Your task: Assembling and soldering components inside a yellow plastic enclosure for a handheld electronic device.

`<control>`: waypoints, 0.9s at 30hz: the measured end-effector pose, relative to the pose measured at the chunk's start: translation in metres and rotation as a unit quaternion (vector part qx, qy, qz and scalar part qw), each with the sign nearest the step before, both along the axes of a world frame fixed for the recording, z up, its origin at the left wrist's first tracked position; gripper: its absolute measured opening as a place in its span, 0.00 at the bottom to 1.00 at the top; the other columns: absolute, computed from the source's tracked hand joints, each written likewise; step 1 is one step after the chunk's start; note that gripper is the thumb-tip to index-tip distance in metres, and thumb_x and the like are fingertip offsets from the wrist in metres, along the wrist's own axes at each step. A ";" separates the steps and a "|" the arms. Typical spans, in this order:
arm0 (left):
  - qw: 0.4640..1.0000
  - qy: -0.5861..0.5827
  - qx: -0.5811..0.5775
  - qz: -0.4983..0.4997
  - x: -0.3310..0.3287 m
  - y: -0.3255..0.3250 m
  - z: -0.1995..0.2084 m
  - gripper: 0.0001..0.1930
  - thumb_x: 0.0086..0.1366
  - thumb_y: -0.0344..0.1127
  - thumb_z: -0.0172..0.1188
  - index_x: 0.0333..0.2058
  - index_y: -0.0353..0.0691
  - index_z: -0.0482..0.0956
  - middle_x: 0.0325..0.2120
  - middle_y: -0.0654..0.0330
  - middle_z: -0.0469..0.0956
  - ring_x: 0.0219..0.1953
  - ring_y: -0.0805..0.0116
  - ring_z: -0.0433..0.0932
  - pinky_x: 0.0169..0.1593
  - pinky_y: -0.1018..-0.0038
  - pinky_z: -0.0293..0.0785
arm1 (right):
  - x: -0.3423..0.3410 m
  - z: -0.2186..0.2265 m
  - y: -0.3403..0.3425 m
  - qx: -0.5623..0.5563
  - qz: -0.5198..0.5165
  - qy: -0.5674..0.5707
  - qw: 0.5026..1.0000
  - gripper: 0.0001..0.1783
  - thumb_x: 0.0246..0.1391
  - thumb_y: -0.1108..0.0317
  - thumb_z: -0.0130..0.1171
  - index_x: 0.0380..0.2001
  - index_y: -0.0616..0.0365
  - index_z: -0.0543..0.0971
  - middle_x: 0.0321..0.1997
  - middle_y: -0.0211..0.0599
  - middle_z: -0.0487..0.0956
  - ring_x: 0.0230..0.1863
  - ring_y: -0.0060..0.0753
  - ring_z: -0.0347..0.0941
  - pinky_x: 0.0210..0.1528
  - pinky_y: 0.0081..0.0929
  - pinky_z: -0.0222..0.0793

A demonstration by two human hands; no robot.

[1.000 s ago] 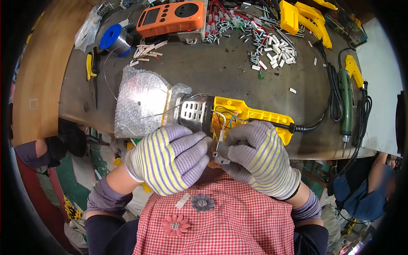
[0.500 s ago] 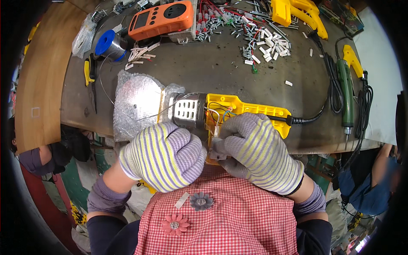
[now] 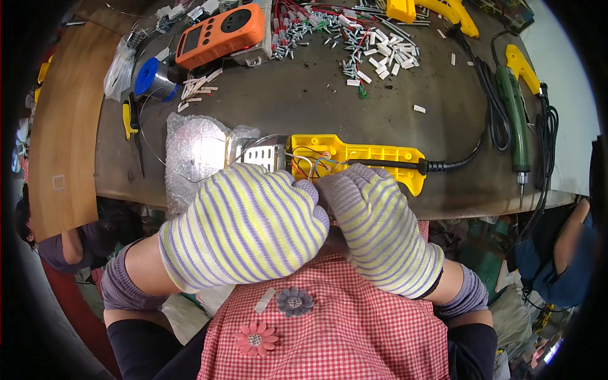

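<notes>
Left hand (image 3: 247, 225) has swung toward the right hand (image 3: 383, 231), six o'clock of the yellow handle (image 3: 377, 154), wired but uncovered; both grips curl, holding what I can't tell.

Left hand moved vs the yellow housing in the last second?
Yes, to the right. Against the yellow housing, the left hand now reaches farther right than its left end; a second ago it stopped about level with it.

Bright light reaches the workbench (image 3: 253, 95), glaring white off the bubble wrap (image 3: 195, 147). Fisheye distortion bows the wooden board (image 3: 69, 126) at left, while blackness swallows the corners.
</notes>
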State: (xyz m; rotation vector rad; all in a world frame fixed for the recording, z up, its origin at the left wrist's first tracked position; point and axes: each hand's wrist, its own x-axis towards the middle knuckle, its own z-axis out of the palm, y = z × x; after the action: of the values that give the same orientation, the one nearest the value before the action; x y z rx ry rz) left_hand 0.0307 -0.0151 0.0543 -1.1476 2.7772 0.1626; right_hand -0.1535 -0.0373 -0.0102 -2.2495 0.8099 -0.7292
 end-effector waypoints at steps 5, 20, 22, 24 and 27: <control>0.995 -0.058 -0.031 0.072 -0.022 0.007 -0.005 0.06 0.54 0.37 0.58 0.26 0.41 0.76 0.22 0.58 0.73 0.23 0.61 0.77 0.24 0.62 0.74 | -0.002 -0.003 -0.002 -0.028 -0.028 0.002 0.999 0.15 0.47 0.66 0.62 0.39 0.60 0.76 0.33 0.43 0.80 0.39 0.45 0.78 0.43 0.40 0.72; 0.955 0.236 -0.029 0.176 -0.004 0.054 -0.044 0.18 0.52 0.37 0.65 0.41 0.34 0.80 0.42 0.50 0.79 0.40 0.55 0.81 0.45 0.63 0.78 | -0.005 0.004 -0.007 0.021 0.028 -0.008 0.999 0.23 0.44 0.69 0.63 0.47 0.60 0.77 0.36 0.44 0.81 0.39 0.46 0.79 0.44 0.40 0.73; 0.971 0.180 -0.016 0.157 -0.011 0.055 -0.038 0.20 0.52 0.37 0.59 0.42 0.30 0.78 0.44 0.42 0.78 0.40 0.50 0.79 0.44 0.60 0.77 | -0.002 0.001 -0.006 0.021 0.024 -0.007 0.999 0.22 0.45 0.70 0.61 0.47 0.60 0.77 0.36 0.44 0.81 0.39 0.46 0.79 0.44 0.40 0.73; 0.980 0.136 -0.043 0.138 -0.019 0.053 -0.033 0.20 0.52 0.38 0.58 0.42 0.29 0.78 0.44 0.40 0.77 0.41 0.48 0.79 0.45 0.58 0.77 | -0.002 0.001 -0.007 0.017 0.021 -0.006 1.000 0.22 0.46 0.70 0.60 0.48 0.60 0.77 0.36 0.45 0.81 0.39 0.47 0.79 0.44 0.41 0.73; 0.987 0.098 -0.054 0.117 -0.018 0.052 -0.034 0.20 0.52 0.38 0.56 0.41 0.29 0.77 0.44 0.37 0.76 0.42 0.46 0.78 0.45 0.54 0.76 | -0.004 0.004 -0.010 0.029 0.039 0.017 0.999 0.20 0.50 0.71 0.56 0.48 0.61 0.77 0.36 0.46 0.81 0.39 0.48 0.78 0.45 0.41 0.73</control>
State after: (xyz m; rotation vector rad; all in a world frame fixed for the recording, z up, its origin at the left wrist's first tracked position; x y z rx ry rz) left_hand 0.0123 0.0367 0.0200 -1.5662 2.8395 0.1572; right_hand -0.1580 -0.0470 -0.0059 -2.2332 0.7440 -0.6253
